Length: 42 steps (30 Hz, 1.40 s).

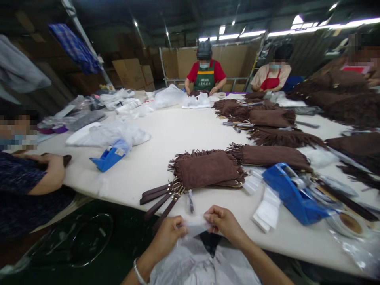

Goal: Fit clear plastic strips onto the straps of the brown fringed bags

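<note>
Both hands are at the table's near edge, pinching a thin whitish sheet (pixel 196 226) between them. My left hand (pixel 172 233) grips its left end, fingers closed, a white bangle on the wrist. At the sheet's right end my right hand (pixel 222 222) is closed in a pinch. Just beyond them lies a small clear packet (pixel 190 202) with something dark inside. Behind it sits a stack of brown fringed suede bags (pixel 208 168), with brown straps (pixel 158 194) and metal clasps at its left.
On the right are a blue tape dispenser (pixel 292 194), folded white pieces (pixel 267 208) and a tape roll (pixel 347 223). Another blue dispenser (pixel 111 156) stands left. More brown bags (pixel 273 156) line the right side. People sit left and across the white table (pixel 184 130).
</note>
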Each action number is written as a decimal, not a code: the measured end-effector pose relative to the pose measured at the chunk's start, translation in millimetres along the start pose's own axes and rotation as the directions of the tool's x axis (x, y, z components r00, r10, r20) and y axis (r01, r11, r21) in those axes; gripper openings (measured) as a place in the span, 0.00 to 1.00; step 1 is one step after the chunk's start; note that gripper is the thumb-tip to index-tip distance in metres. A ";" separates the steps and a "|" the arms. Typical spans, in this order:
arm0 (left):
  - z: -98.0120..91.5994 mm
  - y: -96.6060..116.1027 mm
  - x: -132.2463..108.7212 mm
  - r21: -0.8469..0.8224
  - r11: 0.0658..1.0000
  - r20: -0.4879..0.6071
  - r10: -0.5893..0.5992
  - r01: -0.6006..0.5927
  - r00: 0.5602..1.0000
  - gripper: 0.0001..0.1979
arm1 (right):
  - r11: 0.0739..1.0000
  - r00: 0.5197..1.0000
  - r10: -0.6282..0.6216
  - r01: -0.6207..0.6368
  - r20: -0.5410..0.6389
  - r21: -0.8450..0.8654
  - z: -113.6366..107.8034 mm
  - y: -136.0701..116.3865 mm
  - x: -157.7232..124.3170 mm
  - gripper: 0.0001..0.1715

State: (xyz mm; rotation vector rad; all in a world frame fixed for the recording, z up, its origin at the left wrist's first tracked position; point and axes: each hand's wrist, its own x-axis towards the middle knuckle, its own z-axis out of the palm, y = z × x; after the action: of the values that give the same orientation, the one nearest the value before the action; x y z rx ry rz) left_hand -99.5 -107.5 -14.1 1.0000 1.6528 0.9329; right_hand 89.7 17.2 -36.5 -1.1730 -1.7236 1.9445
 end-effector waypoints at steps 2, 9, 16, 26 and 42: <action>-6.8 -9.4 -13.0 0.063 0.998 -0.004 -0.002 0.003 1.000 0.14 | 0.999 0.999 0.000 0.002 0.037 -0.045 14.8 -0.8 3.1 0.15; -31.2 -52.0 -45.9 -0.264 0.948 0.122 -0.153 0.181 0.981 0.18 | 0.936 0.987 -0.126 0.151 0.098 -0.319 54.2 -18.8 7.6 0.13; -63.1 -100.0 -74.6 -0.336 0.910 0.050 -0.239 0.242 0.970 0.22 | 0.970 0.966 -0.116 0.161 0.231 -0.185 59.3 -11.7 16.4 0.08; -78.2 -92.7 -91.9 -0.238 0.947 0.125 -0.188 0.213 0.974 0.17 | 0.836 0.908 -0.137 0.320 0.396 -0.446 109.1 -22.1 26.5 0.12; -82.4 -125.2 -85.7 -0.338 0.929 -0.263 -0.244 0.147 0.934 0.13 | 0.860 0.916 0.376 -0.402 0.141 0.316 180.2 21.0 50.9 0.24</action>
State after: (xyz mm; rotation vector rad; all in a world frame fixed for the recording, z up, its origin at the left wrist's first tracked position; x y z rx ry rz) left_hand -184.4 -243.3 -78.5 0.4799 1.7444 1.2092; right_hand -66.3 -77.4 -83.5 -1.4092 -1.1679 2.4270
